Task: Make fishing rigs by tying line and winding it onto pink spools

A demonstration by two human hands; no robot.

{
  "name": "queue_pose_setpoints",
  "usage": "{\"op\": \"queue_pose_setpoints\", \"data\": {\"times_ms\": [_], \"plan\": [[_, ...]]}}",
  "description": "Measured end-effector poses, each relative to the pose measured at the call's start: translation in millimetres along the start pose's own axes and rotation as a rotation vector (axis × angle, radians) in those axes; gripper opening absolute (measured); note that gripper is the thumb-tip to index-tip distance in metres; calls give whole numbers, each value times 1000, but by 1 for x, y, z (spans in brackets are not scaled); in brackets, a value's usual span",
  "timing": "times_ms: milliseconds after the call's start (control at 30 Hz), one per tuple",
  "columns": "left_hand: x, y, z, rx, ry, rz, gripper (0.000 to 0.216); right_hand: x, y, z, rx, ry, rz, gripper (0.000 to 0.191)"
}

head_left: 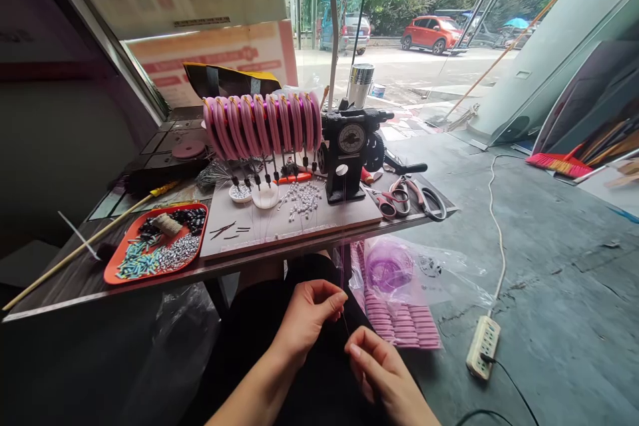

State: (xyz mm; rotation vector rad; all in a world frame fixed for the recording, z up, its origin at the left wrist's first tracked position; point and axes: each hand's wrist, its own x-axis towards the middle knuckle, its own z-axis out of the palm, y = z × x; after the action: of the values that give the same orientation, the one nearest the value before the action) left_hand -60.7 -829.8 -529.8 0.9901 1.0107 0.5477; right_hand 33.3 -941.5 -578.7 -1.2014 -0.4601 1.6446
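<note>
My left hand (308, 321) is above my lap with thumb and forefinger pinched on a thin fishing line (343, 259). The line runs down from the black winding machine (344, 166) at the table edge. A little lower and to the right, my right hand (378, 365) is closed, its fingertips at the lower stretch of the same line. Whatever else the fingertips may hold is too small to make out. Left of the machine hangs a row of pink spools (262, 123), with small dark weights dangling below on lines.
On the table are a red tray (110, 271) of beads and tubes, a white dish (265, 196), loose white beads (303, 200) and scissors (387, 205). Bagged pink spools (404, 326) lie below on the right. A power strip (483, 346) rests on the floor.
</note>
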Motion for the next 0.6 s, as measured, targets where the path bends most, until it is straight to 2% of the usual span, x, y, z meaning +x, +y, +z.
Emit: {"op": "queue_pose_setpoints", "data": {"times_ms": [167,600], "plan": [[-1,-4,-1,74,13,55,26,1,2,-1,-68,-14,-32,47],[1,-16,-2,41,-93,14,30,4,-3,5,-82,-16,-52,47]]}}
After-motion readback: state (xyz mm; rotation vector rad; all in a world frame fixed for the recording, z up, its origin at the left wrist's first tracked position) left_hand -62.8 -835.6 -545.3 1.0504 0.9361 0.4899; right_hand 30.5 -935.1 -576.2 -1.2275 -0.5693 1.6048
